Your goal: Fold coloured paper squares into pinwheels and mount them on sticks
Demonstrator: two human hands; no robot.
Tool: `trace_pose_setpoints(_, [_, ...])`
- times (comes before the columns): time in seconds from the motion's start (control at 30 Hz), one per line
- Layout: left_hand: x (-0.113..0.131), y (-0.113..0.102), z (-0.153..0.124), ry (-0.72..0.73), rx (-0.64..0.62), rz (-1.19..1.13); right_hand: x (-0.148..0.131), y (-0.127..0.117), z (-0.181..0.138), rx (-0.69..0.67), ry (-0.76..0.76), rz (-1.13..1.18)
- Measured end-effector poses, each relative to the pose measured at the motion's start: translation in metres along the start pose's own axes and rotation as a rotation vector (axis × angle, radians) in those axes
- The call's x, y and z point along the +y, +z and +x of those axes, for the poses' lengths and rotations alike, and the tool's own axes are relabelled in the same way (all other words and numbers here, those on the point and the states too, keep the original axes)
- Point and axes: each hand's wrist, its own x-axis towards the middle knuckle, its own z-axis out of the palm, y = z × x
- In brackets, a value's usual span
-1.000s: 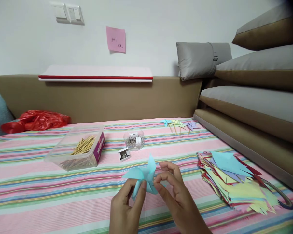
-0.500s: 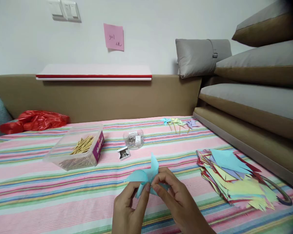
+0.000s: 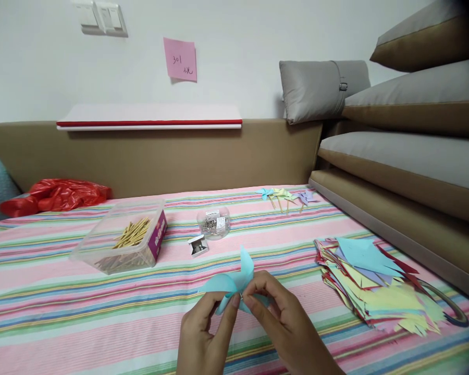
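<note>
Low in the middle of the head view, both my hands pinch a light blue paper pinwheel [image 3: 234,281] above the striped cloth [image 3: 42,297]. My left hand [image 3: 207,333] grips its centre from the left with thumb and fingers closed. My right hand [image 3: 285,325] pinches the same centre from the right, fingertips meeting the left hand's; a small metal pin seems to show between them.
A clear box of wooden sticks [image 3: 125,237] lies at the left, a round tub of pins [image 3: 214,223] and its small lid [image 3: 198,246] behind the hands. A stack of coloured cut paper [image 3: 375,286] lies at the right, finished pinwheels [image 3: 285,197] farther back, a red bag [image 3: 58,194] far left.
My right hand closed in from a loose open curl onto the pinwheel's centre, meeting the left fingertips. The pinwheel stayed in nearly the same place.
</note>
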Motion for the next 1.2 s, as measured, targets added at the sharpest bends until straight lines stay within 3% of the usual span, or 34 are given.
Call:
trace_pose_setpoints(0.67, [0.0068,0.0013,-0.0022,0.036,0.06,-0.025,0.0059,0.0093,-0.0051,0.056,-0.222,-0.179])
trace_pose_setpoints(0.93, [0.0086,0.001,-0.0029,0.064,0.01,-0.013,0.0093,0.0093,-0.0055,0.053,-0.235,-0.18])
trace_pose_setpoints(1.2, [0.0013,0.0017,-0.0054,0.139,0.062,0.096,0.0048,0.0083,-0.0056,0.051,-0.187,-0.166])
